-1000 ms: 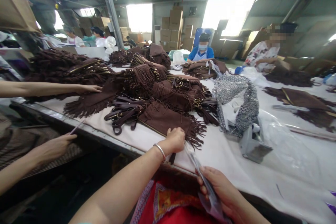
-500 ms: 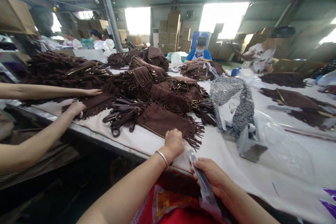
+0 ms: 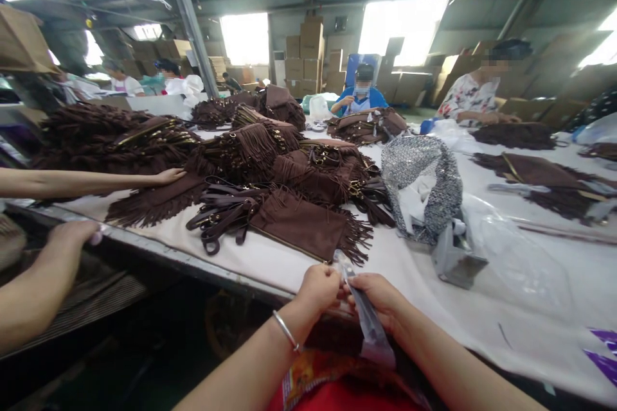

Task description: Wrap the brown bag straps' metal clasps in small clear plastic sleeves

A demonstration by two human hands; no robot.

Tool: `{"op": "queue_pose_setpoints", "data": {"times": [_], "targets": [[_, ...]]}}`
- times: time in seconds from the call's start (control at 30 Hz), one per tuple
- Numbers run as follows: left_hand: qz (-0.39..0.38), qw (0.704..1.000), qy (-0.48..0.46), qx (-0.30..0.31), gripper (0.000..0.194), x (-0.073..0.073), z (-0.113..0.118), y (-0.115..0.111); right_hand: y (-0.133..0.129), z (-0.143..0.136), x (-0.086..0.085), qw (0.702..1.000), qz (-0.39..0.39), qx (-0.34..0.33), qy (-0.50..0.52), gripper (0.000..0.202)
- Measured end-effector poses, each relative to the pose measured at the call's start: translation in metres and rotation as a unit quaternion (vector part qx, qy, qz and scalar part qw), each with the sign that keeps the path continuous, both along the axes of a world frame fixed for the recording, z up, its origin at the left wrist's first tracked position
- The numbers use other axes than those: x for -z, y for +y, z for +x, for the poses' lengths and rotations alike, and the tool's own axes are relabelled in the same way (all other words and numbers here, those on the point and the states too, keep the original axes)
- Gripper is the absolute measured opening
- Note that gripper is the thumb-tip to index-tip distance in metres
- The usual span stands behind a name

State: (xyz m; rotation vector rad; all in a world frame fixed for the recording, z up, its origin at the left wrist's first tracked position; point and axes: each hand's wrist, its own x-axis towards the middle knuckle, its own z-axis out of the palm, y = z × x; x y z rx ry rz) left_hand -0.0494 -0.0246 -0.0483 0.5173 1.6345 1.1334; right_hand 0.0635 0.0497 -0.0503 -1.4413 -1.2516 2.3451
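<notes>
Both of my hands meet at the table's front edge around a narrow clear plastic sleeve (image 3: pixel 369 327) with something dark inside. My left hand (image 3: pixel 321 289), a silver bangle on its wrist, pinches near the sleeve's upper end. The fingers of my right hand (image 3: pixel 376 298) are wrapped round the sleeve just below. Directly beyond them lies a brown fringed pouch (image 3: pixel 299 221) with a gold zipper along its near side. Dark looped straps (image 3: pixel 216 212) are heaped at its left end.
A co-worker's hand (image 3: pixel 168 176) rests on brown fringed pieces (image 3: pixel 159 199) at left. Piled pouches (image 3: pixel 110 135) stand behind. A grey speckled bundle (image 3: pixel 421 186) and a clear box-like holder (image 3: pixel 457 260) are at right. Other people sit across the table.
My left hand has moved down from the pouch's near edge to beside my right hand. The co-worker's nearer hand has drawn back left off the fringed pieces. The view has shifted slightly.
</notes>
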Motion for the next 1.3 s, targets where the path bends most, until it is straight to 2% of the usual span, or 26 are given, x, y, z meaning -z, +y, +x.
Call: {"op": "queue_pose_setpoints", "data": {"times": [0.17,0.3,0.43,0.53,0.6,0.63,0.7,0.8,0.93,1.03,1.2,1.3], "targets": [[0.002,0.997,-0.071,0.005,0.027,-0.011,0.007,0.002,-0.004,0.005,-0.003,0.998,0.051,0.020,0.014,0.023],[0.023,0.987,-0.158,0.005,0.034,-0.011,0.013,-0.011,-0.028,0.013,-0.006,0.992,0.116,0.012,0.038,0.015],[0.080,0.968,-0.238,-0.024,0.035,0.001,0.022,-0.027,-0.059,0.017,-0.008,0.985,0.162,-0.054,0.015,0.023],[0.092,0.961,-0.245,-0.092,0.021,0.004,0.025,-0.037,-0.069,0.022,-0.014,0.942,0.291,-0.166,0.007,0.028],[0.090,0.961,-0.234,-0.117,0.015,0.002,0.022,-0.043,-0.064,0.024,-0.018,0.905,0.363,-0.223,0.000,0.033],[0.079,0.963,-0.228,-0.115,0.015,0.000,0.019,-0.046,-0.058,0.025,-0.020,0.898,0.379,-0.225,-0.005,0.036],[0.046,0.968,-0.227,-0.102,0.015,-0.004,0.011,-0.052,-0.041,0.022,-0.020,0.903,0.388,-0.183,-0.014,0.037],[0.007,0.975,-0.207,-0.075,0.016,-0.006,0.002,-0.058,-0.013,0.008,-0.012,0.922,0.369,-0.107,-0.042,0.025],[0.007,0.989,-0.137,-0.052,0.023,-0.004,0.000,-0.060,0.005,-0.013,-0.001,0.917,0.373,-0.123,-0.069,0.018],[0.006,0.991,-0.126,-0.048,0.025,-0.004,0.001,-0.059,0.006,-0.020,0.001,0.892,0.426,-0.132,-0.068,0.012],[0.008,0.989,-0.138,-0.053,0.030,-0.002,0.004,-0.060,0.001,-0.017,0.001,0.849,0.504,-0.150,-0.059,0.015],[0.013,0.988,-0.147,-0.050,0.034,0.000,0.010,-0.060,0.000,-0.015,0.005,0.799,0.584,-0.134,-0.052,0.013]]}}
